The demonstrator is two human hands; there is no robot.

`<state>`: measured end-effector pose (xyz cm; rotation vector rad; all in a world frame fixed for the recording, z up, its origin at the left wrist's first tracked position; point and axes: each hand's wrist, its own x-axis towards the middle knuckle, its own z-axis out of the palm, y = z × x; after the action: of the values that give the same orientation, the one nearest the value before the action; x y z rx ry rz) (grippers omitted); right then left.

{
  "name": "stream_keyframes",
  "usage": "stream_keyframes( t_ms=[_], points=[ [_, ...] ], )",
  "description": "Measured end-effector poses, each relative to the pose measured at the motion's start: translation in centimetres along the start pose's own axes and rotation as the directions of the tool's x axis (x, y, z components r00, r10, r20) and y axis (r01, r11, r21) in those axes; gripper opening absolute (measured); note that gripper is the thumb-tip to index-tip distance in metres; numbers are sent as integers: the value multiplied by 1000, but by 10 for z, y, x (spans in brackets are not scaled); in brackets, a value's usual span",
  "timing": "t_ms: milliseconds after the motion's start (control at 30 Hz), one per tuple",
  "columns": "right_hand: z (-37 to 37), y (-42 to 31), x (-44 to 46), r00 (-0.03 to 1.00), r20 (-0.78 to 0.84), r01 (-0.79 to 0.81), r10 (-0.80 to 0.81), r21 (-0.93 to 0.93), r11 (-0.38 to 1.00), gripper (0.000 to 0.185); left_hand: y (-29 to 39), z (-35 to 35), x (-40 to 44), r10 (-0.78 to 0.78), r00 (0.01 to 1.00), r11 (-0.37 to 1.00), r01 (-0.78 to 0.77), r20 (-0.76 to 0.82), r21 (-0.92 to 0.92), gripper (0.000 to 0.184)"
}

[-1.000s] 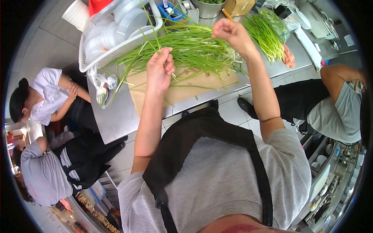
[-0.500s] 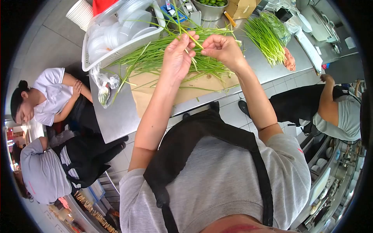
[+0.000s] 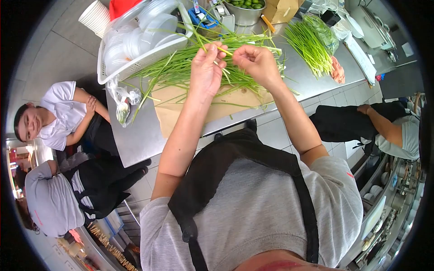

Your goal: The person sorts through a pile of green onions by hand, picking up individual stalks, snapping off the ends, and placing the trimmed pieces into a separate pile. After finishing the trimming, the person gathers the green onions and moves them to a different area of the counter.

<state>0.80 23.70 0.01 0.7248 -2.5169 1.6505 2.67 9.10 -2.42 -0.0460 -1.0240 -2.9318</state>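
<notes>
Above a loose heap of long green chives (image 3: 181, 65), my left hand (image 3: 207, 67) is closed with its fingertips pinching chive stalks (image 3: 224, 51). A yellowish-green end of the stalk stretches across to my right hand (image 3: 257, 63), whose thumb and forefinger are pressed together on it. The heap lies on brown paper (image 3: 174, 110) spread over a steel table (image 3: 135, 140). Trimmed bits are scattered on the paper near my wrists.
A white basket (image 3: 140, 62) of clear plastic lids stands left of the heap. Bundled chives (image 3: 312, 49) lie at the right. Behind are a metal pot (image 3: 246, 16) of green fruit and a tape dispenser (image 3: 224, 18). Co-workers stand at left and right.
My hands have shifted slightly down and the right fingers have drawn a little along the stalk. A person at left has raised their head; the person at right has lowered an arm.
</notes>
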Motion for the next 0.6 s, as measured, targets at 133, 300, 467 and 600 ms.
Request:
stream_keyframes(
  t_ms=[133, 300, 467, 600],
  points=[
    [-1, 4, 0, 990, 30, -140, 137, 217, 966, 7, -9, -2, -1, 79, 996, 993, -82, -40, -81, 7],
    [-12, 29, 1, 969, -126, -195, 214, 151, 969, 7, -2, -21, 4, 183, 980, 978, -189, -76, -85, 7],
    [-19, 32, 0, 951, -167, 47, -262, -756, 653, 23, 0, -25, 4, 179, 982, 983, -181, -52, -37, 7],
    [-4, 15, 4, 887, -143, 274, -439, -602, 750, 25, -7, -15, 0, 116, 990, 993, -117, -84, -1, 8]
  ],
)
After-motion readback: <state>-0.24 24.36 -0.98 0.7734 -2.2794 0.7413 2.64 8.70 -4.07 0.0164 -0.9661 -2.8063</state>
